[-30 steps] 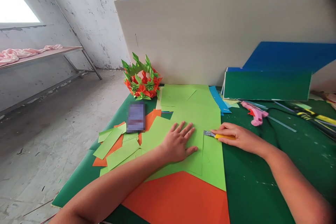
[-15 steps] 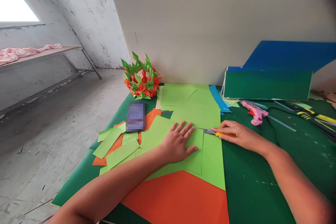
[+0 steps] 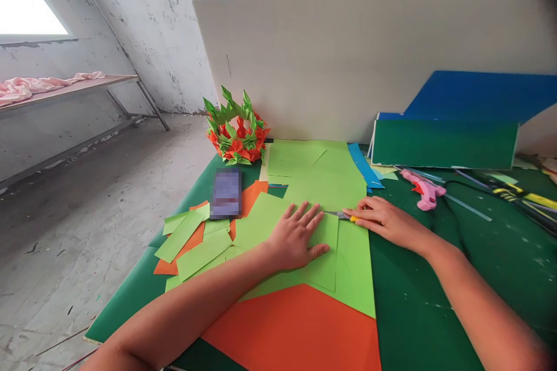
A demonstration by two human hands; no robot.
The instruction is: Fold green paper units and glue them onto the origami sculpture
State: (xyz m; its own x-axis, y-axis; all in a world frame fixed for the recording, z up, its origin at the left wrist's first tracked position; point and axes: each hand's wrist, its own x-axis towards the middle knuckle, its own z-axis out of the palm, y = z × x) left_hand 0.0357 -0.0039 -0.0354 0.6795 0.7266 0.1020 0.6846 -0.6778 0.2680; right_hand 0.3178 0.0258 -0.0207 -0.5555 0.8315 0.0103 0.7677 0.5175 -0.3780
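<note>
My left hand (image 3: 298,236) lies flat with fingers spread, pressing on light green paper (image 3: 322,168). In my right hand (image 3: 378,217) is a yellow utility knife (image 3: 353,219), its blade low over the paper close to my left fingertips. Thin cut lines show in the green paper beside and below the blade. Under its near edge lies a sheet of orange paper (image 3: 304,330). Loose green paper strips (image 3: 204,252) are scattered to the left of my left hand, overlapping more orange paper.
A folded-paper ornament (image 3: 238,133) in green and orange stands at the back left, with a blurred-out purple rectangular object (image 3: 225,193) before it. At right are a pink glue gun (image 3: 423,188) with its cord, and green and blue boards (image 3: 444,142) leaning against a pale panel (image 3: 304,69).
My right hand has slid a little left with the knife, bringing the blade nearer to my left fingers. The left hand stays flat in place.
</note>
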